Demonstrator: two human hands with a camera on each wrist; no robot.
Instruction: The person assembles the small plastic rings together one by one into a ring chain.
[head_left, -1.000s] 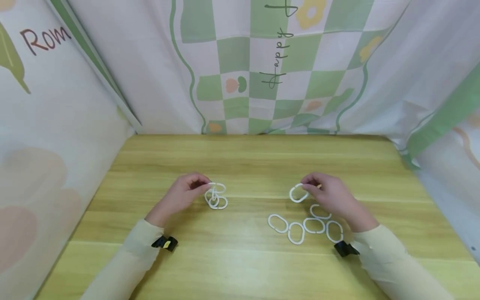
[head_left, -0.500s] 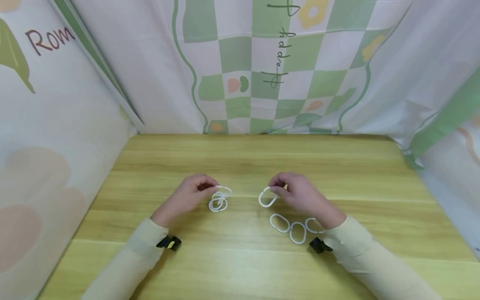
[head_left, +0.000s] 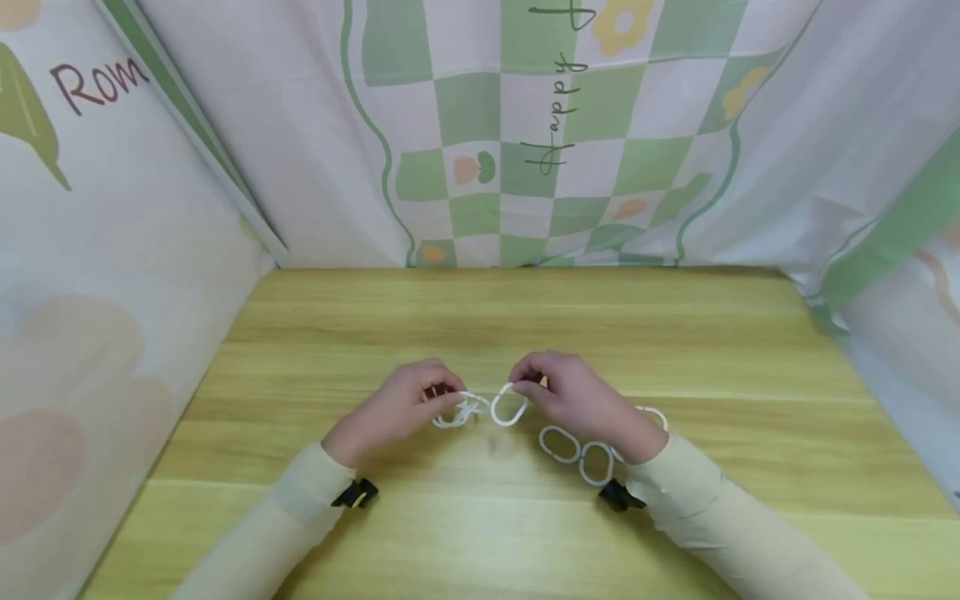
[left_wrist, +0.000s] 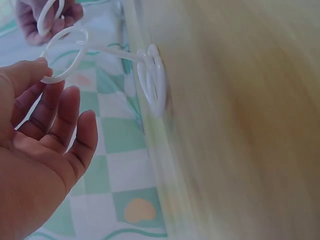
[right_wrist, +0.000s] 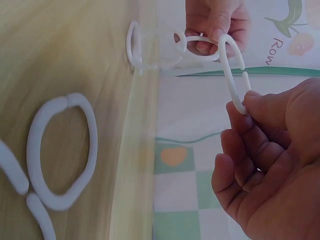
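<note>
My left hand [head_left: 405, 408] pinches the end of a short chain of white plastic oval links [left_wrist: 152, 82] between thumb and forefinger. The lower links of that chain hang bunched close over the table. My right hand [head_left: 573, 400] pinches a single white oval link [right_wrist: 231, 75], which has a small gap in its side. In the head view this link stands just right of the chain, the two hands close together. On the table below my right hand lie loose links [head_left: 560, 445], partly hidden by that forearm.
The wooden table [head_left: 450, 533] reaches back to a green and white checked curtain [head_left: 525, 167]. Another loose link [head_left: 654, 417] shows beyond my right wrist. Black wrist cameras [head_left: 356, 493] sit under both sleeves.
My right hand has carried its link leftward from over the right-hand links to beside the chain. My left hand has shifted slightly right and nearer with the chain.
</note>
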